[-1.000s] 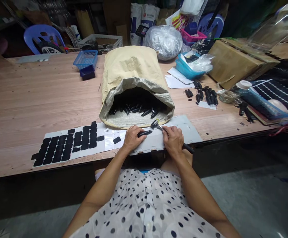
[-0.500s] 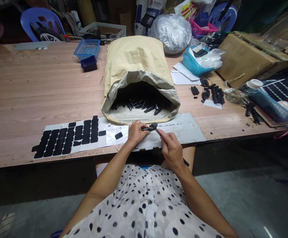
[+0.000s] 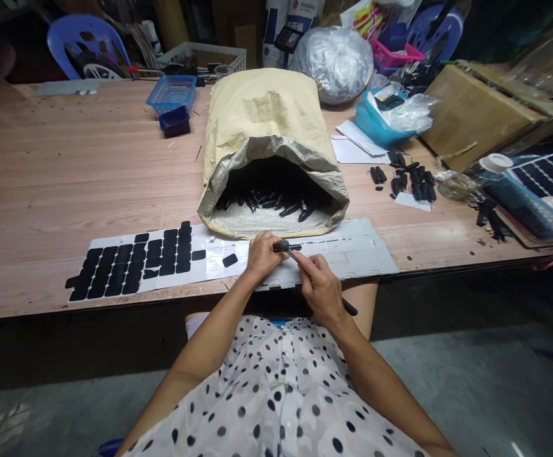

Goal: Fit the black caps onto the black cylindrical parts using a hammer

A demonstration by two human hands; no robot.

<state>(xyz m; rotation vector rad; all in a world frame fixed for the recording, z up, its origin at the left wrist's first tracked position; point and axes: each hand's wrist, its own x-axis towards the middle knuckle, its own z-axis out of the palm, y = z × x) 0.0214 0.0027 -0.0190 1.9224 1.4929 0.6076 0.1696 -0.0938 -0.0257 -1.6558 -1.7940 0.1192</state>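
Observation:
My left hand (image 3: pixel 260 255) is closed round a short black stick-like part (image 3: pixel 292 247) at the table's front edge. My right hand (image 3: pixel 321 287) grips a small hammer (image 3: pixel 285 245) by its black handle, and the metal head rests against the part beside my left fingers. Both hands lie over a grey sheet (image 3: pixel 352 251) on the wooden table (image 3: pixel 67 184). Just behind them a tan sack (image 3: pixel 267 133) lies open on its side with several black parts (image 3: pixel 271 202) inside. A white sheet with rows of black pads (image 3: pixel 134 261) lies left of my left hand.
A loose pile of black parts (image 3: pixel 407 178) sits to the right, with papers, a teal tray (image 3: pixel 376 124) and a cardboard box (image 3: pixel 476 114) behind. Blue baskets (image 3: pixel 172 101) stand at the back. Trays of black strips (image 3: pixel 543 184) fill the right end. Plastic chairs stand behind the table.
The hammer head has come down leftward from the right of the part onto it at my left fingers. My right hand has drawn back toward me. The view has shifted slightly.

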